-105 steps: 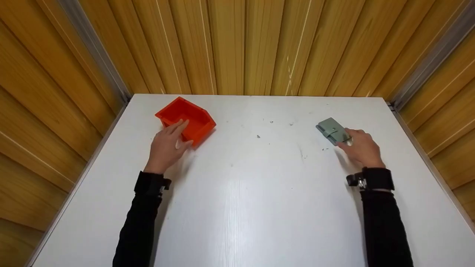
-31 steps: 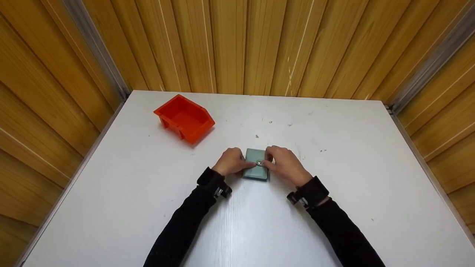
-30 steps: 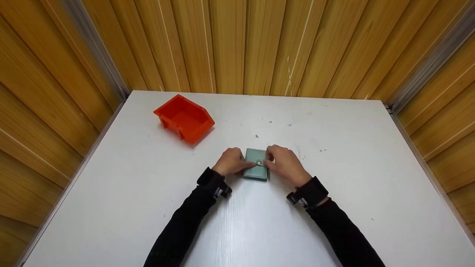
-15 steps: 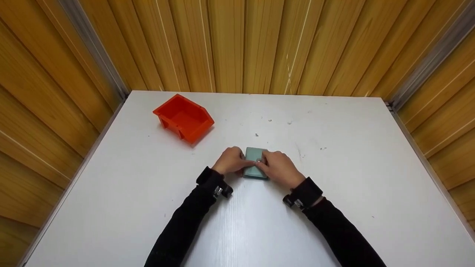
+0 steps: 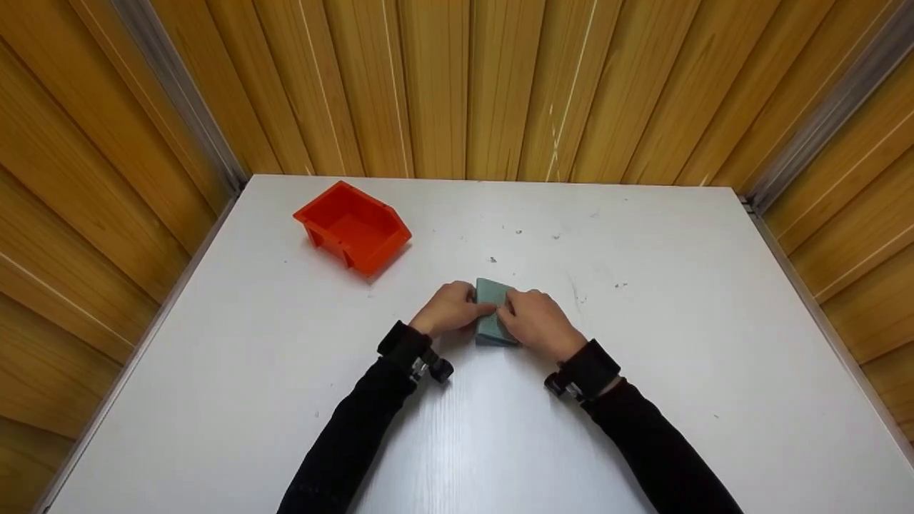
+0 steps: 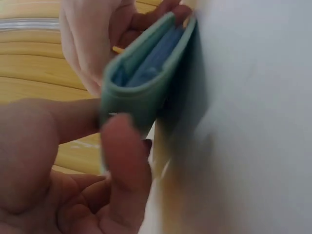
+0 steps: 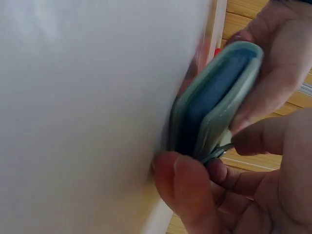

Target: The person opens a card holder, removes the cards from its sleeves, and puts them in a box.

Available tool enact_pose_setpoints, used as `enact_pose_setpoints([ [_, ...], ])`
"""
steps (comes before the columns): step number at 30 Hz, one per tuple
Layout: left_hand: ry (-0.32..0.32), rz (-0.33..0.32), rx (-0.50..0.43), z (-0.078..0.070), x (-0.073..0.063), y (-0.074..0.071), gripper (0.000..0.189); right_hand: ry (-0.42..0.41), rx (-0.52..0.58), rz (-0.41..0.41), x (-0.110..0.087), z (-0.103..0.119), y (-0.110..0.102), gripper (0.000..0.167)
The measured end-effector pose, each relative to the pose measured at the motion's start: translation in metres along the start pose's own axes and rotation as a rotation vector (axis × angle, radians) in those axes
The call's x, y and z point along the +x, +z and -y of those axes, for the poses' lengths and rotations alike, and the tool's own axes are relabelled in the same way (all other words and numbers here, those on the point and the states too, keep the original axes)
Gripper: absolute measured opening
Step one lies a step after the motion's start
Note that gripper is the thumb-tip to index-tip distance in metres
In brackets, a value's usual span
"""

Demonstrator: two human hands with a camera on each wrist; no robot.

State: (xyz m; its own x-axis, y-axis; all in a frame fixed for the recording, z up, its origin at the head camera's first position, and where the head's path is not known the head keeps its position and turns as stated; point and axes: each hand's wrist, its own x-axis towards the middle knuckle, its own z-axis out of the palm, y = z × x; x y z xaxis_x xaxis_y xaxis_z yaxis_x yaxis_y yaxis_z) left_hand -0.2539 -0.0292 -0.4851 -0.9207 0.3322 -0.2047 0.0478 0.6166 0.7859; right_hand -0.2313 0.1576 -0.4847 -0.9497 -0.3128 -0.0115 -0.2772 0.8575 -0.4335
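Wallet (image 5: 491, 330) tilted, long sides gripped w/ my L fingers (image 6: 126, 151) & R fingers (image 7: 187, 190); bin (image 5: 383, 255) on tabletop (image 5: 457, 442), back L.

No readable text, no legible label or brand, no number or sign made out

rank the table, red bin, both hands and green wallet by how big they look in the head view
1. table
2. red bin
3. left hand and right hand, too alike to rank
4. green wallet, counting only its visible part
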Motion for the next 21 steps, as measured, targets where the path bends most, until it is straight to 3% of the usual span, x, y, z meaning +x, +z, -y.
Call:
enact_pose_setpoints([
  [6,0.071,-0.089,-0.067,-0.013,0.001,0.013,0.021,-0.016,-0.004,-0.017,0.0,-0.005,-0.003,0.029],
  [12,0.146,-0.173,-0.011,-0.024,0.005,0.023,0.018,-0.043,-0.002,-0.028,0.0,-0.009,-0.007,0.031],
  [21,0.139,-0.187,-0.02,-0.027,0.002,0.024,0.018,-0.061,0.019,-0.033,0.003,-0.012,-0.01,0.028],
])
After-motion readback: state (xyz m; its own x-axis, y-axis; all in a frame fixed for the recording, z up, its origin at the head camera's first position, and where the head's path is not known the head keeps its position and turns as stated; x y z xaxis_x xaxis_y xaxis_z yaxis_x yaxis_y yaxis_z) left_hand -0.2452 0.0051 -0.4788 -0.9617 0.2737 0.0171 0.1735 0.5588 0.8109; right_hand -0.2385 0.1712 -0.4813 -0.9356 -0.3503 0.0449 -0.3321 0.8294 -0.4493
